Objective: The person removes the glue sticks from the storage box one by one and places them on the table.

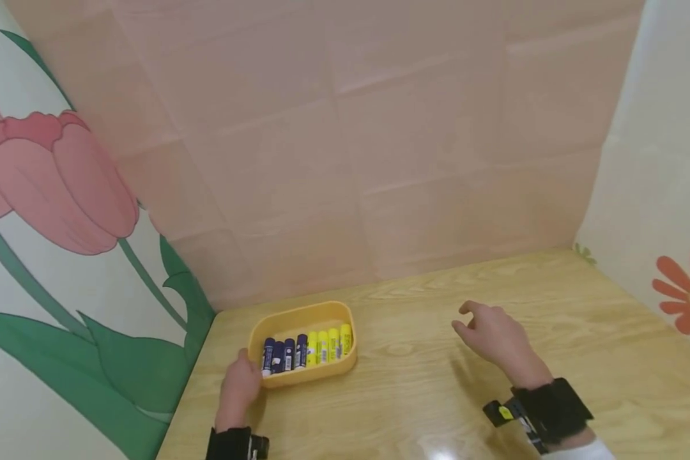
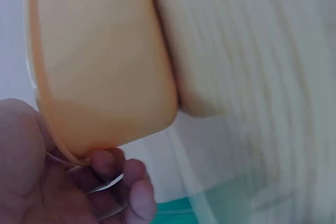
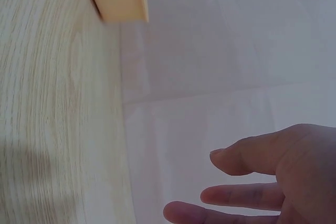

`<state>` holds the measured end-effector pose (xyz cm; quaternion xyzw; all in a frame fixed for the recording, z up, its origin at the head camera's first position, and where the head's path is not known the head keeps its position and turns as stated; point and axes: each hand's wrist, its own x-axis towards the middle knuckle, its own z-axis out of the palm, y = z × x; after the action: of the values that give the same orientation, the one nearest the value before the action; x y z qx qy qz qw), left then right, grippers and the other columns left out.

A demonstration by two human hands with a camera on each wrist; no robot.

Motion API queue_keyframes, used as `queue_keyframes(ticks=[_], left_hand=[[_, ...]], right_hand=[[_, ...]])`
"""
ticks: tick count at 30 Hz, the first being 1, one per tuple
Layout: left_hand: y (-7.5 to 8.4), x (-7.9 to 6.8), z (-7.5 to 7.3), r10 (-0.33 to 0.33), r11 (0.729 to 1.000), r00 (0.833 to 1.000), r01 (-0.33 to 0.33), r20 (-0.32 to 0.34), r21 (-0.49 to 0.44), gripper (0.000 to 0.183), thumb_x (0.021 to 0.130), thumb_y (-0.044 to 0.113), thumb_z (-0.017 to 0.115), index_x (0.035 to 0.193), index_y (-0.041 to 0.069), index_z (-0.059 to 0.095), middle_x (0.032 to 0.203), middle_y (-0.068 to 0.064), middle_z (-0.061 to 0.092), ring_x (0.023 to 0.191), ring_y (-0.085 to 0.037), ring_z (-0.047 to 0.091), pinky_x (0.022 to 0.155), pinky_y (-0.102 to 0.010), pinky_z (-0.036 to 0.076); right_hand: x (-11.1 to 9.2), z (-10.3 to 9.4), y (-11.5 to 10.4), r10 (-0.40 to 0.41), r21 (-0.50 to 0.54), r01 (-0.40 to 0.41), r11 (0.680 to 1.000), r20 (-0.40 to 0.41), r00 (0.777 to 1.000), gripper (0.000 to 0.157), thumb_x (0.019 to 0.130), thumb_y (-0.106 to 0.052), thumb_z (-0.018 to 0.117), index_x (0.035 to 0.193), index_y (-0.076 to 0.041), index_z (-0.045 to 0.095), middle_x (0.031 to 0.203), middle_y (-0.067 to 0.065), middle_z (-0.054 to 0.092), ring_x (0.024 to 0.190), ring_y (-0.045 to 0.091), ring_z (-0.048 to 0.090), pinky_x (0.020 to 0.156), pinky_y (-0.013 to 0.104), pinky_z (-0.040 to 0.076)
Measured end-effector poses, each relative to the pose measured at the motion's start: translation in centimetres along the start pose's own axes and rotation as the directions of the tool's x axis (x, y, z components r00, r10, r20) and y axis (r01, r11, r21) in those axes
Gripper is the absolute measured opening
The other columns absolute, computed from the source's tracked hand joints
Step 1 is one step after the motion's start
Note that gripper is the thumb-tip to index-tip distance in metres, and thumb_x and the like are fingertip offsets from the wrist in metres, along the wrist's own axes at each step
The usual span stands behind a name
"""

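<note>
The left hand [image 1: 243, 383] grips the left end of the tray [image 1: 310, 376] on the table [image 1: 402, 358], thumb apparently over its rim; the right hand [image 1: 497, 335] hovers well apart, fingers relaxed.

Four dark blue tubes [image 1: 289, 355], four yellow tubes [image 1: 323, 347], one tray [image 1: 307, 376], two hands [image 1: 497, 333]
</note>
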<state>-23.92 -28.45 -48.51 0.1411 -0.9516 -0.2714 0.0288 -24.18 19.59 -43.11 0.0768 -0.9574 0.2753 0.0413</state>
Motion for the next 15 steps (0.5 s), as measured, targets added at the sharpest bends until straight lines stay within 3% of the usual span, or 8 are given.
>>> queue_keyframes(ticks=[3, 7, 13, 15], left_hand=[[0.7, -0.5, 0.1, 0.015, 1.0, 1.0, -0.015, 0.016, 0.008, 0.049, 0.101, 0.011, 0.036, 0.142, -0.016, 0.032, 0.127, -0.037, 0.054, 0.103, -0.04, 0.061, 0.087, -0.052, 0.051], [1.7, -0.9, 0.1, 0.074, 0.997, 0.997, -0.074, 0.025, 0.002, 0.039, 0.098, 0.01, 0.042, 0.129, -0.015, 0.046, 0.102, -0.023, 0.061, 0.083, -0.028, 0.057, 0.071, -0.044, 0.05], [3.2, -1.3, 0.6, 0.117, 0.992, 0.991, -0.114, 0.07, -0.044, 0.041, 0.097, 0.012, 0.046, 0.129, -0.013, 0.05, 0.109, -0.023, 0.063, 0.086, -0.026, 0.056, 0.075, -0.044, 0.051], [3.5, -1.4, 0.8, 0.151, 0.988, 0.986, -0.147, 0.07, -0.05, 0.037, 0.096, 0.011, 0.047, 0.123, -0.012, 0.055, 0.102, -0.021, 0.064, 0.083, -0.025, 0.056, 0.072, -0.042, 0.05]], right_hand=[[0.0, 0.1, 0.1, -0.004, 0.0, 0.004, 1.0, 0.006, 1.0, 0.046, 0.097, -0.032, 0.061, 0.125, 0.005, 0.058, 0.088, 0.013, 0.072, 0.064, 0.017, 0.063, 0.05, 0.033, 0.047], [-0.2, 0.3, 0.4, 0.005, 0.008, -0.005, 1.0, 0.022, 1.0, 0.047, 0.097, -0.033, 0.061, 0.125, 0.005, 0.058, 0.088, 0.013, 0.071, 0.065, 0.017, 0.063, 0.05, 0.033, 0.047], [-0.7, 0.5, 0.5, 0.024, 0.005, -0.024, 1.0, 0.014, 1.0, 0.046, 0.096, -0.031, 0.062, 0.124, 0.005, 0.059, 0.089, 0.013, 0.072, 0.065, 0.017, 0.064, 0.05, 0.033, 0.047], [-0.8, 0.7, 0.4, 0.028, 0.002, -0.028, 1.0, 0.011, 1.0, 0.045, 0.096, -0.031, 0.062, 0.124, 0.004, 0.06, 0.089, 0.013, 0.072, 0.065, 0.017, 0.064, 0.049, 0.033, 0.047]])
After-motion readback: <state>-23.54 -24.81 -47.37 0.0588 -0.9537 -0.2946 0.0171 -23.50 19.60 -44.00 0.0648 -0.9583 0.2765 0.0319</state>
